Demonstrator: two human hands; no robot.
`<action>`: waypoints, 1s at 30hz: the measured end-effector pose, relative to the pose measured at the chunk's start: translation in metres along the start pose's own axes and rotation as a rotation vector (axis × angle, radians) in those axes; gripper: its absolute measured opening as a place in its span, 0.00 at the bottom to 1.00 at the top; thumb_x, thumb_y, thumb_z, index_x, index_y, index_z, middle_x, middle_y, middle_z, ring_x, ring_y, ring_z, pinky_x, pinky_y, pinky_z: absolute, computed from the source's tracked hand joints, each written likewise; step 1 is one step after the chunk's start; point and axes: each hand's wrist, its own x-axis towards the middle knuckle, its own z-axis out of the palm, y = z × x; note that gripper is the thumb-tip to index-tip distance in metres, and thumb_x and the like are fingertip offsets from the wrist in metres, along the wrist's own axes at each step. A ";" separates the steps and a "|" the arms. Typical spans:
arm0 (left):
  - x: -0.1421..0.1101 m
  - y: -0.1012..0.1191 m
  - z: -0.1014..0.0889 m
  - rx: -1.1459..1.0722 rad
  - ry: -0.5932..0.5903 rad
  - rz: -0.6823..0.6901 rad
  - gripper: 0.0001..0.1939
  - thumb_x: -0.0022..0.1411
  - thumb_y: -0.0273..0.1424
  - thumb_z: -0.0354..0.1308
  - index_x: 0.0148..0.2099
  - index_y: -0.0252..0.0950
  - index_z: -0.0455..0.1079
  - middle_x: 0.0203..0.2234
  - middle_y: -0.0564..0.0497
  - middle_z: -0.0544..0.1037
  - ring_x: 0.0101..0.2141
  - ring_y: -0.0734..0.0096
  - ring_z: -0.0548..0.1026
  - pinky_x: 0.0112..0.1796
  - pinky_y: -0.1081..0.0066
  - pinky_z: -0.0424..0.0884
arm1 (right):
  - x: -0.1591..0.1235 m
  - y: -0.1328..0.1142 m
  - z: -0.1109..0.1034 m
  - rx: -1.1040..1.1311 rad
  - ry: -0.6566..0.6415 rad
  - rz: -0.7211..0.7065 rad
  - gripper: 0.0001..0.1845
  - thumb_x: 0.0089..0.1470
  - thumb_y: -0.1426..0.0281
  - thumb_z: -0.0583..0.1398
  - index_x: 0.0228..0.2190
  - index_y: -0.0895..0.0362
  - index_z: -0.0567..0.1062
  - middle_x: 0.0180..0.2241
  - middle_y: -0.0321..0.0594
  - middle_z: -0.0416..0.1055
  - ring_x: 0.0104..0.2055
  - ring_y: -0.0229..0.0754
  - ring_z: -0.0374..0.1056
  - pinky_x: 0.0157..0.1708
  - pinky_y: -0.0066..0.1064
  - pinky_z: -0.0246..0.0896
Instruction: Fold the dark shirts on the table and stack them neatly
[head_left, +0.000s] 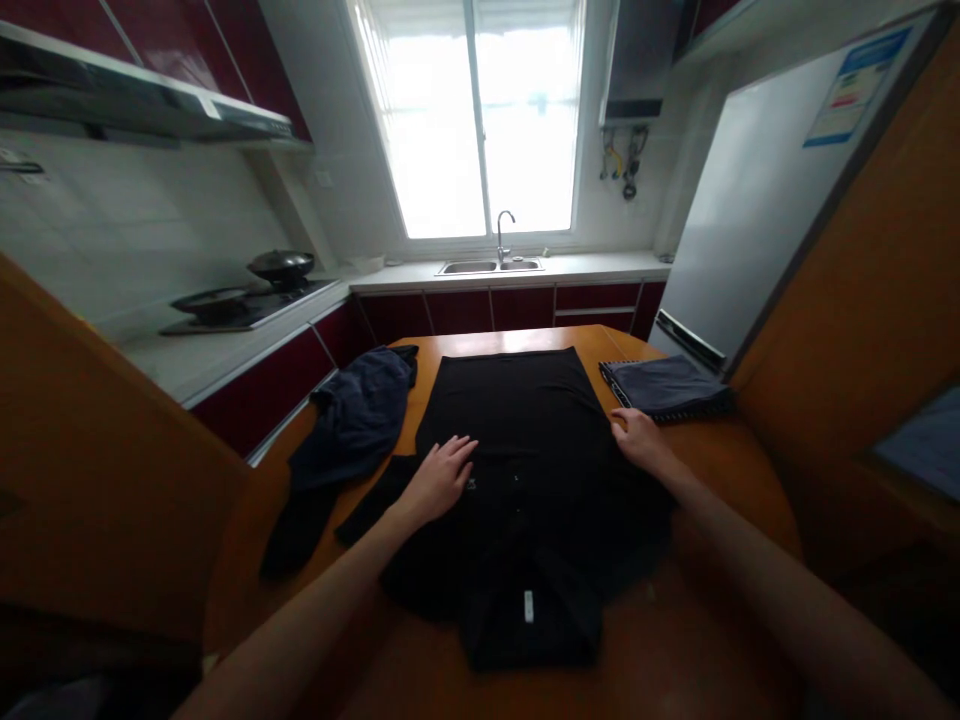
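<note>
Black top (525, 420) lies flat across the middle of the wooden table (739, 465), white label (529, 606) toward the table's near edge. Left hand (446, 478) rests on top, fingers extended. Right hand (641, 440) at garment's right edge, fingers bent; cannot tell if gripping. Navy garment (364, 405) table-left.

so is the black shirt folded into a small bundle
No, the black shirt lies spread out wide across the wooden table, with the left hand over it.

There are two hands (444, 478), one black garment (517, 410), one navy garment (360, 415) near the table's (746, 465) left edge, one folded pile (671, 385) near its right edge, and two pans (281, 264).
</note>
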 end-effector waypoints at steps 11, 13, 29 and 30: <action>-0.077 -0.086 -0.018 0.032 0.334 -0.390 0.23 0.64 0.37 0.44 0.54 0.36 0.73 0.51 0.41 0.77 0.52 0.54 0.75 0.56 0.61 0.68 | -0.067 0.067 -0.004 -0.012 -0.127 0.316 0.19 0.45 0.61 0.70 0.37 0.58 0.76 0.39 0.51 0.77 0.43 0.53 0.75 0.40 0.36 0.67; -0.079 -0.087 -0.012 0.090 0.280 -0.439 0.24 0.64 0.37 0.46 0.56 0.35 0.72 0.51 0.40 0.76 0.51 0.52 0.75 0.54 0.59 0.69 | -0.063 0.064 -0.006 0.098 -0.140 0.339 0.15 0.44 0.69 0.69 0.35 0.58 0.75 0.37 0.48 0.78 0.41 0.51 0.76 0.38 0.35 0.67; -0.088 -0.047 -0.028 0.045 0.187 -0.251 0.19 0.67 0.33 0.51 0.57 0.40 0.71 0.56 0.43 0.71 0.55 0.51 0.68 0.54 0.52 0.67 | -0.095 0.056 -0.029 -0.114 0.144 0.212 0.17 0.55 0.66 0.61 0.46 0.59 0.77 0.45 0.54 0.73 0.49 0.59 0.69 0.49 0.48 0.65; -0.091 -0.036 -0.034 -0.060 0.150 -0.148 0.18 0.68 0.34 0.52 0.58 0.41 0.70 0.56 0.45 0.71 0.56 0.54 0.68 0.56 0.55 0.66 | -0.102 0.042 -0.035 -0.077 0.140 0.114 0.17 0.56 0.66 0.60 0.47 0.57 0.77 0.46 0.54 0.72 0.51 0.58 0.68 0.51 0.48 0.64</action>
